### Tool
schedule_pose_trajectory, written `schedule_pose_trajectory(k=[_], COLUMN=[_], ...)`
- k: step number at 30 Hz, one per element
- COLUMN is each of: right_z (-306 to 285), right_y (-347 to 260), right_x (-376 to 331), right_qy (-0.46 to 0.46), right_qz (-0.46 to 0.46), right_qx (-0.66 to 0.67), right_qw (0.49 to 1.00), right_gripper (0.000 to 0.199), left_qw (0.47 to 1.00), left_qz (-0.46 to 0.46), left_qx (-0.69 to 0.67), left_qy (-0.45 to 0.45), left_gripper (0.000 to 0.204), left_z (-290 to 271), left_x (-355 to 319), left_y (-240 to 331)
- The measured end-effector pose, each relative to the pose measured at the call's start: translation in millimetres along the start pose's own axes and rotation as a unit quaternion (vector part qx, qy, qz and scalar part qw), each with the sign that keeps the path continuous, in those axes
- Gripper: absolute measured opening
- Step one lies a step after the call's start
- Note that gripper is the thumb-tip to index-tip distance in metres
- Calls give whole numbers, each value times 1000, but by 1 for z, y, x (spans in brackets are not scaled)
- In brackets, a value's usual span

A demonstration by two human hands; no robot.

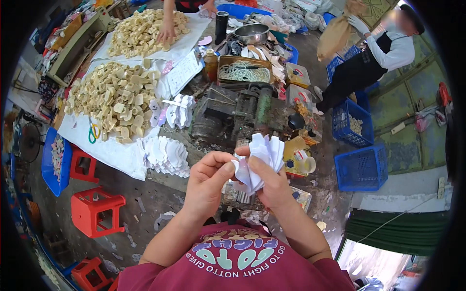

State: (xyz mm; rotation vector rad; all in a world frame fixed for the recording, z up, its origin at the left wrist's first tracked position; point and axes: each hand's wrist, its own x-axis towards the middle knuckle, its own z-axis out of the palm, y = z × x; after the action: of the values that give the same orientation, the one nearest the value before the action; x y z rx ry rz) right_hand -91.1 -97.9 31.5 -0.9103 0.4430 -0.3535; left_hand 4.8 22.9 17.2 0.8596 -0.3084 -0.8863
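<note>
A small stack of thin white cut-out pieces (pixel 268 149), fanned at the top, is held up in front of my chest. My right hand (pixel 275 186) is closed round its right side, thumb across the front. My left hand (pixel 206 182) pinches the left edge of a front piece between thumb and fingers; a faint pinkish patch shows there. Just beyond stands a dark, greasy machine (pixel 216 114) with a green cylinder (pixel 263 107). Left of it on the table lie a spread pile of similar white pieces (pixel 167 156) and a bundle of them (pixel 180 111).
Two heaps of beige pieces (pixel 114 99) cover the white-sheeted table (pixel 131 162). Scissors (pixel 93 132) lie at its edge. Red stools (pixel 98 211) and a blue tub (pixel 56 162) stand left. At right are blue crates (pixel 360 168) and a person (pixel 381 56) holding a sack; another person's hand (pixel 166 33) touches the far heap.
</note>
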Motion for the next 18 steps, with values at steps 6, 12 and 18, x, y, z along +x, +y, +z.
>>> schedule_pose_trajectory(k=[6,12,18], right_z=[-6,-44,-62], right_y=[3,-3,-55], right_x=[-1,-2,-28], right_qy=[88,60,-139], right_qz=[-70,-173,78], right_qx=[-168,-285,-147], right_qw=[979,941,976], right_gripper=[29,35,58], left_qw=[998,990,990], left_qz=[14,20,-23], left_qx=[58,118,137], left_qy=[32,77,29], left_gripper=[26,10,9], left_z=[11,-6,-1], left_x=[1,6,6], left_y=[-11,-2,-3])
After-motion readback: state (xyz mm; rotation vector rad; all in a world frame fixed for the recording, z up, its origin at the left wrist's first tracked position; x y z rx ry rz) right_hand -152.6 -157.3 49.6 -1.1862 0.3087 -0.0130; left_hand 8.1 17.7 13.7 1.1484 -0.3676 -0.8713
